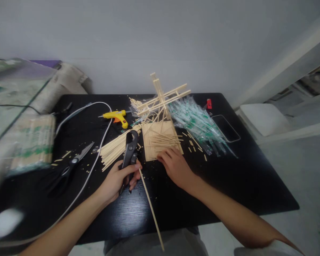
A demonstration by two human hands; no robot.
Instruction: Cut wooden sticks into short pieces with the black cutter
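Observation:
My left hand (124, 177) is closed round a black hand cutter (130, 151), its curved head pointing up and away from me. The same hand pinches a long thin wooden stick (151, 208), which slants down toward my lap. My right hand (174, 167) rests at the near edge of a flat square base of joined sticks (149, 151). Its fingers are bent and close together; what lies under the fingertips is hidden. Loose sticks (162, 139) lie across the base. Behind them rises a frame of glued sticks (161, 96) with crossed arms.
A yellow glue gun (117, 116), a bundle of sticks (113, 149) and black-handled scissors (73, 161) lie to the left, with a white cable (89, 174) between. Green-printed wrappers (194, 121), a phone (226, 128), a red object (209, 104) and cut stick pieces (191, 143) are to the right.

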